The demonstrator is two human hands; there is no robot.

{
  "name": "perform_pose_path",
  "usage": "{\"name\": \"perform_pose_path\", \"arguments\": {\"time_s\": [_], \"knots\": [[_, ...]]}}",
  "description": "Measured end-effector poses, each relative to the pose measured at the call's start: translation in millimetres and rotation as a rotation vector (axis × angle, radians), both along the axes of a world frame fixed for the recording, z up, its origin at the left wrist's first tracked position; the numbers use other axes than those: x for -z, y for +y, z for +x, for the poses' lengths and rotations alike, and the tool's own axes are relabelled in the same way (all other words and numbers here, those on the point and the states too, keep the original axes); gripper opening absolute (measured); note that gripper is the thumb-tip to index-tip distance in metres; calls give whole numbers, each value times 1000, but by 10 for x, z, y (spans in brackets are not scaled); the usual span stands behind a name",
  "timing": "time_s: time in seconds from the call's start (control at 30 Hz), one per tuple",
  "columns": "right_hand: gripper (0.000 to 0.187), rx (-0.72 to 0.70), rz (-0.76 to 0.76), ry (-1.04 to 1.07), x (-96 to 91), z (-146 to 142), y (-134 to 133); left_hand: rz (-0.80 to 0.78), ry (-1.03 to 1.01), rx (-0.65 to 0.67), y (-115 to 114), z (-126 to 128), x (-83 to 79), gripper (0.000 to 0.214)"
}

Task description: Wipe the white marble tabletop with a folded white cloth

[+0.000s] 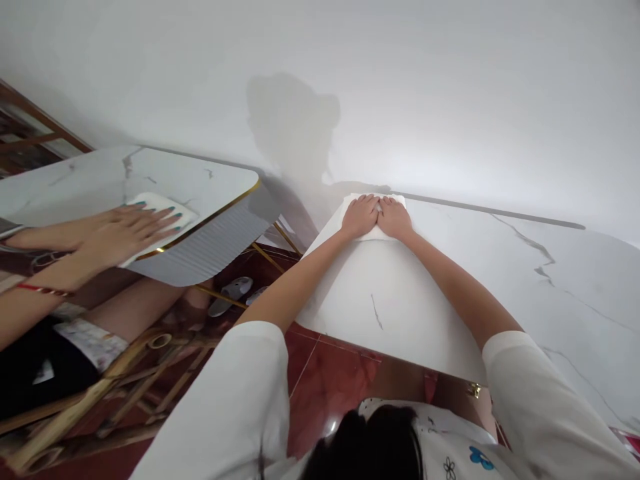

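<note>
My left hand [359, 216] and my right hand [395, 218] lie side by side, palms down, on a folded white cloth [371, 235] at the far edge of a white marble table [450, 293], close to the white wall. The fingers of both hands are stretched out flat and pressed on the cloth, thumbs nearly touching. Both arms reach forward in short white sleeves. Most of the cloth is hidden under my hands.
At the left, another person's hands [125, 230] press flat on a white cloth [150, 203] on a second marble table with gold trim [210, 220]. Between the tables are a red tiled floor [330, 380], slippers [235, 290] and gold chair frames [150, 373].
</note>
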State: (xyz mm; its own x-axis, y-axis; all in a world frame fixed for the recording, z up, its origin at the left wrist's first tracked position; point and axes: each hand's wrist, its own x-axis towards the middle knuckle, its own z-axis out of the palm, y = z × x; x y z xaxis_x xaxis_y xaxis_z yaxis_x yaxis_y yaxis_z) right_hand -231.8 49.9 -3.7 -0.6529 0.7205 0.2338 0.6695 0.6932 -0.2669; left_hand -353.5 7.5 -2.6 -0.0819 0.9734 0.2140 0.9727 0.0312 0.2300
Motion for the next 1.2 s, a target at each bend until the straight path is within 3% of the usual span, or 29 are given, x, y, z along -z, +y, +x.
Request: {"name": "perform_pose_path", "arguments": {"time_s": [0.33, 0.63, 1.0, 1.2], "knots": [[55, -34, -3, -14, -33, -11, 466, 27, 12, -33, 403, 46, 10, 49], [55, 218, 27, 29, 20, 143, 476, 33, 41, 235, 770, 107, -11, 50], [57, 353, -27, 52, 67, 169, 178, -22, 40, 288, 573, 173, -22, 57], [57, 347, -33, 95, 114, 202, -23, -43, 39, 316, 367, 193, -14, 57]]}}
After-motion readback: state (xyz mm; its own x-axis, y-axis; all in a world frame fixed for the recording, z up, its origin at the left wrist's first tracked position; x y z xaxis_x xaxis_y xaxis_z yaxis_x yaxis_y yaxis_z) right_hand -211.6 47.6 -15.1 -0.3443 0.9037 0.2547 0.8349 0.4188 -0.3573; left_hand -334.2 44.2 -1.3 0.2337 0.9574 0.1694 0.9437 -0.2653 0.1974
